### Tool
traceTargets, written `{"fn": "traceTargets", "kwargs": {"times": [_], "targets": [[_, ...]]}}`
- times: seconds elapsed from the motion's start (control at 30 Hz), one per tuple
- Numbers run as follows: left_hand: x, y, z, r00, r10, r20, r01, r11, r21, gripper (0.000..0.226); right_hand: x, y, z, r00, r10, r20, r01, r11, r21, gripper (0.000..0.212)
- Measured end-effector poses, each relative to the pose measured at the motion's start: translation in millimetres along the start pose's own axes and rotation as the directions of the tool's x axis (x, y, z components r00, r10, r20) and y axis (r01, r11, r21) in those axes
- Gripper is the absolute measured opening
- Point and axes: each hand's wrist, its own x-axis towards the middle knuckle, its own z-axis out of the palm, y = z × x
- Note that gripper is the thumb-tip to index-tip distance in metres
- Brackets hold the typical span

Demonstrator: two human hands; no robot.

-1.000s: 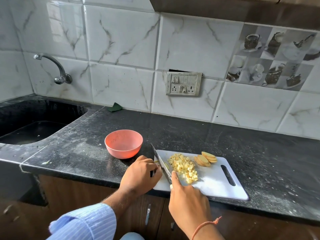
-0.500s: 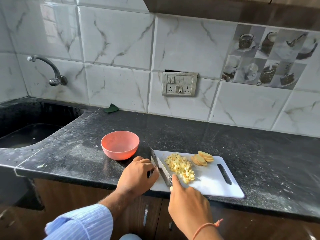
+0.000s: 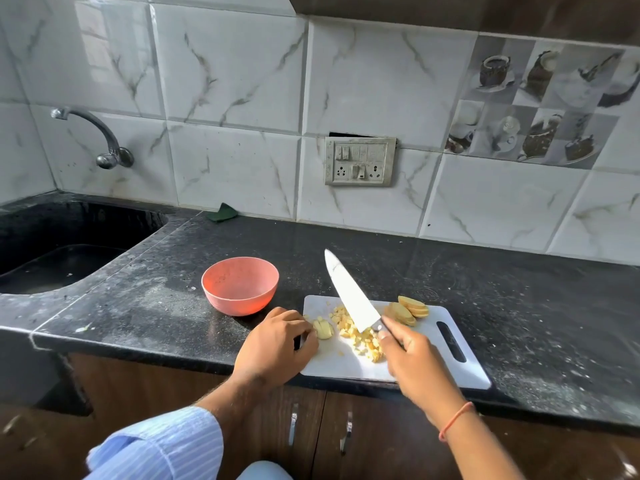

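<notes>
A white cutting board (image 3: 429, 362) lies at the counter's front edge. My right hand (image 3: 414, 362) grips a large knife (image 3: 349, 292) by its handle, with the blade lifted and pointing up and to the left over a pile of diced yellow pieces (image 3: 360, 336). My left hand (image 3: 277, 344) rests at the board's left edge, its fingertips holding a small stack of cut strips (image 3: 323, 329). Several thicker slices (image 3: 408, 308) lie at the board's far side.
An empty pink bowl (image 3: 240, 284) stands on the black counter (image 3: 519, 296) just left of the board. A black sink (image 3: 59, 251) with a wall tap (image 3: 100, 140) is at far left. A green scrap (image 3: 221, 213) lies by the tiled wall, below a switch panel (image 3: 359, 161).
The knife has risen from lying low across the board's left part to a raised tilt, which uncovers the strips under my left fingertips. The camera has drifted slightly.
</notes>
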Motion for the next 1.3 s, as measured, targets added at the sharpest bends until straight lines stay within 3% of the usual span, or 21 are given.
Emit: {"fn": "traceTargets", "kwargs": {"times": [0.13,0.2,0.33,0.5,0.63,0.83,1.03,1.17,1.3], "targets": [[6,-8,2,0.999,-0.038,0.011,0.039,0.996,-0.085,0.018,25,23,-11,0.991,0.126,0.039,-0.131,0.903,0.41,0.044],[11,-11,2,0.996,-0.086,0.031,0.089,0.985,-0.144,0.021,27,31,-13,0.987,0.144,0.076,-0.162,0.847,0.506,0.043],[19,-14,7,0.976,-0.203,0.081,0.211,0.973,-0.098,0.034,29,39,-11,0.991,0.106,0.081,-0.133,0.822,0.554,0.042],[30,-14,9,0.952,-0.279,0.123,0.289,0.955,-0.07,0.026,32,45,-11,0.991,0.083,0.102,-0.128,0.796,0.592,0.046],[51,-13,0,0.901,-0.322,0.29,0.361,0.928,-0.092,0.013,33,48,-14,0.991,0.091,0.1,-0.134,0.764,0.631,0.047],[75,-1,-8,0.9,-0.275,0.337,0.339,0.929,-0.146,0.011,33,52,-14,0.992,0.084,0.094,-0.125,0.732,0.669,0.046],[87,10,-1,0.887,-0.185,0.423,0.215,0.976,-0.024,0.006,32,53,-15,0.993,0.067,0.095,-0.114,0.736,0.667,0.047],[96,11,5,0.886,-0.219,0.409,0.26,0.965,-0.047,0.006,33,53,-16,0.994,0.065,0.092,-0.109,0.737,0.668,0.048],[107,16,8,0.897,-0.237,0.373,0.318,0.932,-0.175,0.009,32,53,-18,0.993,0.062,0.098,-0.113,0.732,0.672,0.046]]}}
